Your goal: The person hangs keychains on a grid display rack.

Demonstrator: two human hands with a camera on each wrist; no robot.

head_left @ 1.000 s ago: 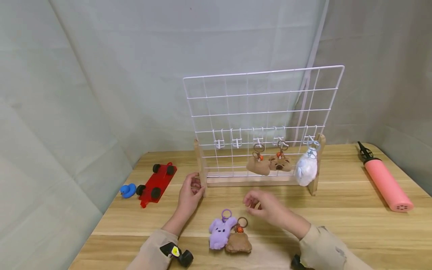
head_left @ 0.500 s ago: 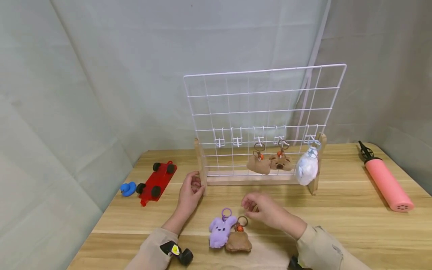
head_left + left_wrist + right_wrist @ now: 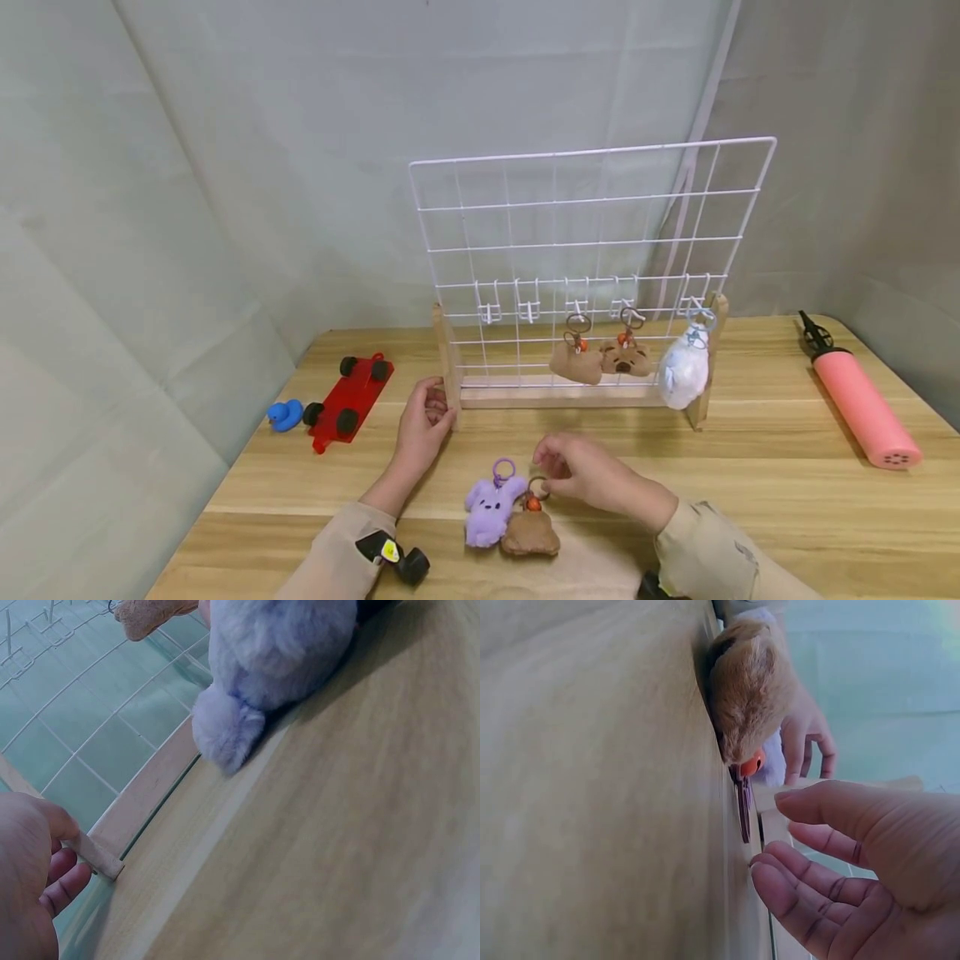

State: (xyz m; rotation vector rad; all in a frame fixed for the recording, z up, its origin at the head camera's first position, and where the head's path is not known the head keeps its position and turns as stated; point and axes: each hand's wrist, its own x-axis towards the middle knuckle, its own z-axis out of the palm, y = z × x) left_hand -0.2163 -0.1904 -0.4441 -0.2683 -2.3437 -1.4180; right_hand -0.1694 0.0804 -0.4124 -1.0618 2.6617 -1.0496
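Observation:
My left hand (image 3: 422,427) holds the left wooden post (image 3: 448,367) of a white wire grid rack (image 3: 592,200); in the left wrist view, thumb and fingers lie about its wooden foot (image 3: 97,855). Beside the brown ring (image 3: 537,485) of a brown plush keychain (image 3: 531,533) hovers my right hand (image 3: 588,471). Its fingers are loosely bent with nothing between them, as the right wrist view shows. That keychain, with its orange bell (image 3: 753,762), lies against a purple plush dog keychain (image 3: 487,510) on the table. Two brown plush keychains (image 3: 576,363) and a fluffy white one (image 3: 684,370) hang from the rack's hooks.
White hooks (image 3: 528,307) on the left part of the grid bear nothing. A red toy car chassis (image 3: 352,402) with black wheels and a blue rubber duck (image 3: 285,415) lie at the left. The pink hand pump (image 3: 866,408) lies far right on the wooden table (image 3: 780,517).
My right hand has moved slightly left and down, closer to the brown keychain's ring. The left hand stays on the post. The view has shifted a little.

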